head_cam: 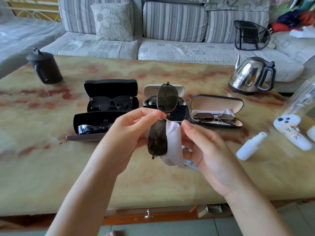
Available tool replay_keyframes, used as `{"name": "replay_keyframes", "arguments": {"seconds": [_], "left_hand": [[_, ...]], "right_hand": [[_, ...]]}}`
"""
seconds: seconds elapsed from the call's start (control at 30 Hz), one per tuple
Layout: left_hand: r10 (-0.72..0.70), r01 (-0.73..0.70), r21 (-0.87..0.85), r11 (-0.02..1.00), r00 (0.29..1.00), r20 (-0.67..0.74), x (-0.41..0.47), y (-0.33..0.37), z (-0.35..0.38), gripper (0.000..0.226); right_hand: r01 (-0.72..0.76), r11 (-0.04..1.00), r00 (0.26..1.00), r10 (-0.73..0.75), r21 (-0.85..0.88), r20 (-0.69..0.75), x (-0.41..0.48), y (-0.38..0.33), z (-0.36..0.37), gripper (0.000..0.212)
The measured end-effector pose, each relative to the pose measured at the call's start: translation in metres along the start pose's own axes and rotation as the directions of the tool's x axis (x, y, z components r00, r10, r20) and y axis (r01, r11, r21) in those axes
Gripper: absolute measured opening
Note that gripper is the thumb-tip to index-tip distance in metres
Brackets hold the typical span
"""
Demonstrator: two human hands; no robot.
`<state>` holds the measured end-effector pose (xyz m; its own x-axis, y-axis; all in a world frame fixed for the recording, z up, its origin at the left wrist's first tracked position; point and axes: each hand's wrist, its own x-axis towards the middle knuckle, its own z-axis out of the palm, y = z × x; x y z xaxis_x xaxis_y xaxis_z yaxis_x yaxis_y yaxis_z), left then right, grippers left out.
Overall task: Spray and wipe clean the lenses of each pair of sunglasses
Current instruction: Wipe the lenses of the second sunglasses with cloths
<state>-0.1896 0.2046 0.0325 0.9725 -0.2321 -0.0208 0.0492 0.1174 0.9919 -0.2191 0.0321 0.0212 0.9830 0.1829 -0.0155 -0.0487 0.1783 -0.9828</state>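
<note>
My left hand (pixel 129 132) pinches the bridge of a pair of dark sunglasses (pixel 167 97), held upright so one lens points up and the other (pixel 157 137) down. My right hand (pixel 202 143) holds a white cloth (pixel 173 142) against the lower lens from behind. Other sunglasses lie in open cases on the table: a black pair (pixel 110 103), a mirrored pair (pixel 88 128), a dark pair (pixel 151 100) in a white case, and a metal-framed pair (pixel 216 117) at right. A white spray bottle (pixel 250 145) lies on its side at right.
A black lidded cup (pixel 45 67) stands at the far left of the marble table (pixel 51 159). A steel kettle (pixel 252 75) sits at far right. A white labelled object (pixel 293 132) and a clear container (pixel 303 97) are near the right edge. A sofa runs behind.
</note>
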Motion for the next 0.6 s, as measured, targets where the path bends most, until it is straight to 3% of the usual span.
{"name": "replay_keyframes", "arguments": {"seconds": [0.07, 0.17, 0.3, 0.43, 0.6], "left_hand": [[0.025, -0.025, 0.022, 0.999, 0.999, -0.037, 0.000, -0.001, 0.001, 0.024], [0.077, -0.077, 0.003, 0.997, 0.993, -0.091, -0.002, -0.001, 0.004, 0.025], [0.107, -0.115, -0.046, 0.992, 0.984, -0.141, -0.002, -0.002, 0.009, 0.028], [0.108, -0.122, -0.074, 0.990, 0.979, -0.170, -0.002, -0.005, 0.015, 0.038], [0.103, -0.113, -0.060, 0.992, 0.985, -0.141, -0.003, -0.009, 0.020, 0.035]], "right_hand": [[-0.009, 0.999, 1.000, 0.008, 0.048, 0.018, -0.001, 0.000, 0.000, 0.032], [-0.031, 0.997, 0.999, 0.030, 0.066, 0.019, 0.000, 0.002, -0.002, 0.014], [-0.077, 0.997, 0.997, 0.078, -0.026, 0.019, 0.001, 0.007, 0.000, 0.041], [-0.085, 0.991, 0.996, 0.080, -0.107, -0.047, 0.001, 0.008, 0.002, 0.029], [-0.102, 0.991, 0.991, 0.094, -0.082, -0.090, 0.004, 0.009, 0.009, 0.053]]}}
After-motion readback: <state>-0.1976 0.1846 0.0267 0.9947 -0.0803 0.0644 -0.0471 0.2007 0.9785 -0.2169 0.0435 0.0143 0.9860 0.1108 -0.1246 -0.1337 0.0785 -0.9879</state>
